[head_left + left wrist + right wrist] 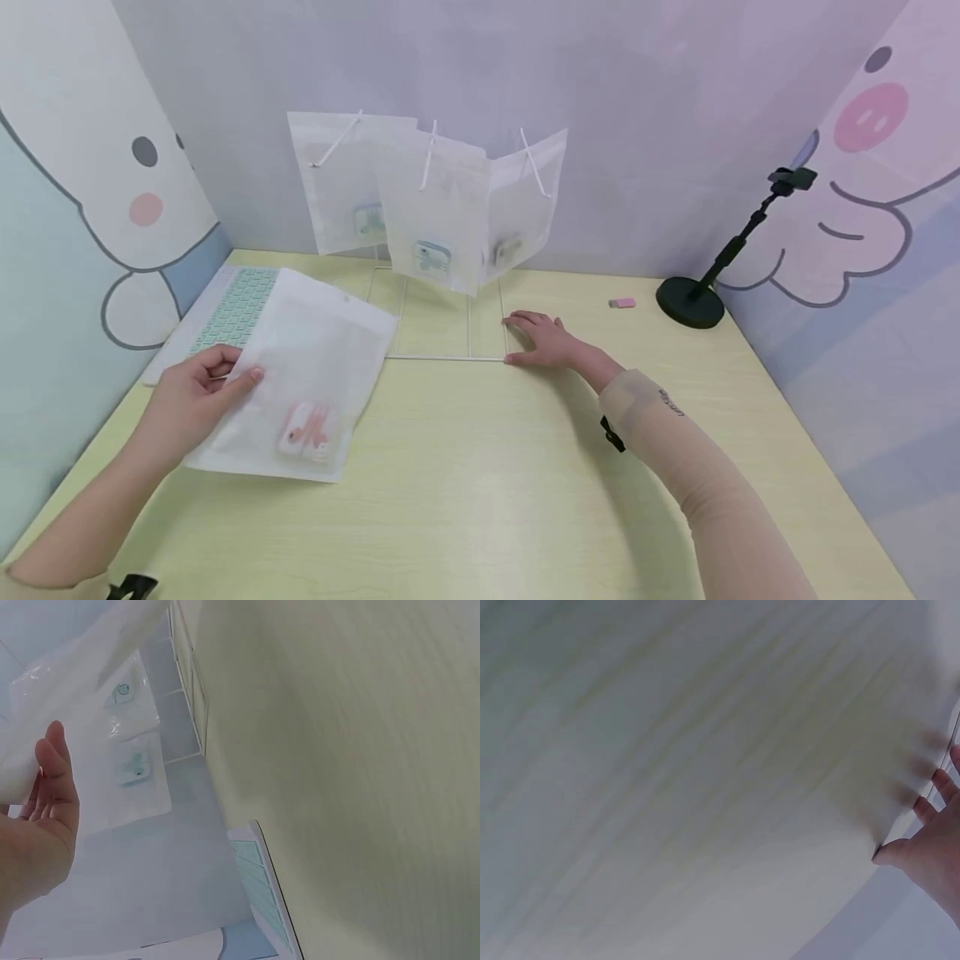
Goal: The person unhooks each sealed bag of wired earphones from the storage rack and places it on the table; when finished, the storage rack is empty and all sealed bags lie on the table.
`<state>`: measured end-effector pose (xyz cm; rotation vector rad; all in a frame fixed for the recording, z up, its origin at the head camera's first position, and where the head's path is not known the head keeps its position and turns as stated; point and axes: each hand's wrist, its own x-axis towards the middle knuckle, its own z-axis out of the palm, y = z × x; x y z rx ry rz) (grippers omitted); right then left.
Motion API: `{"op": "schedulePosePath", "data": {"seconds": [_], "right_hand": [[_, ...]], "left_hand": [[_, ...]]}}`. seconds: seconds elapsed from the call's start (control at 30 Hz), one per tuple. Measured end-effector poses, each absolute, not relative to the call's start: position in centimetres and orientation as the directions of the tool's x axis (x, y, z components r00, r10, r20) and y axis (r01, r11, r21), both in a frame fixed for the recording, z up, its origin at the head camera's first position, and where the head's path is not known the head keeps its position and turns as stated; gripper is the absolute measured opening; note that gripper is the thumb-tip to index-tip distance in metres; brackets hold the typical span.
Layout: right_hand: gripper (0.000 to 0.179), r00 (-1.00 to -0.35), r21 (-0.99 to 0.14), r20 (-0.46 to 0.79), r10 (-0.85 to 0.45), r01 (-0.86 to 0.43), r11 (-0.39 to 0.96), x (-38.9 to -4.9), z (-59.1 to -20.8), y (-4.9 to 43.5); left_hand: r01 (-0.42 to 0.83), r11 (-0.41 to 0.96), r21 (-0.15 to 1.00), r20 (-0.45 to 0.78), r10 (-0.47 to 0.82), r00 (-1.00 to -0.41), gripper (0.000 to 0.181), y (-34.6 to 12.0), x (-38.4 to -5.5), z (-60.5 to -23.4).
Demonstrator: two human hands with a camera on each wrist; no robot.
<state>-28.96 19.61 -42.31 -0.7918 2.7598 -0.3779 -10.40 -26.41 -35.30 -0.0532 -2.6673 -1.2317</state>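
Note:
My left hand (pixel 187 400) pinches the left edge of a translucent white zip bag (pixel 315 350), tilted above the table. A phone case with a pink pattern (pixel 306 429) shows through its lower part. Three similar bags hang from the hooks of a white wire rack (pixel 450 359) at the back; the middle hanging bag (pixel 435 208) has a blue-patterned case inside. With fingers spread, my right hand (pixel 543 340) touches the right side of the rack's base. In the left wrist view, the left hand (pixel 45 832) has its fingers curled at the held bag.
A laptop with mint-green keys (pixel 238 304) lies at the left, partly covered by the held bag. Toward the back right are a pink USB stick (pixel 622 303) and a black stand with a round base (pixel 690 302). Printed cloth walls (pixel 637 125) enclose the table.

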Motion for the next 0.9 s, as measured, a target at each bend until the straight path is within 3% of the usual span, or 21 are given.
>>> {"op": "schedulePosePath", "data": {"seconds": [0.13,0.3,0.53,0.7,0.9], "right_hand": [[0.078,-0.824,-0.315,-0.157,-0.545,-0.481,0.818,-29.0,-42.4,19.7],[0.079,-0.823,-0.316,-0.16,-0.545,-0.481,0.818,-29.0,-42.7,19.8],[0.079,-0.823,-0.319,-0.152,-0.547,-0.483,0.815,-28.9,-42.7,19.8],[0.079,-0.821,-0.32,-0.159,-0.549,-0.483,0.815,-28.9,-42.5,19.8],[0.077,-0.822,-0.311,-0.162,-0.545,-0.482,0.819,-28.9,-42.5,19.7]], "left_hand": [[0.127,0.671,0.73,0.189,-0.02,-0.982,0.032,-26.8,-10.8,-36.0],[0.157,0.667,0.729,0.158,0.06,-0.986,0.057,-27.7,-11.1,-36.4],[0.282,0.785,0.551,0.195,0.208,-0.959,0.061,-29.1,-11.4,-37.1],[0.344,0.77,0.537,0.133,0.326,-0.936,0.066,-30.1,-11.7,-37.8],[0.32,0.76,0.565,-0.022,0.401,-0.916,0.07,-31.1,-11.8,-38.3]]}}
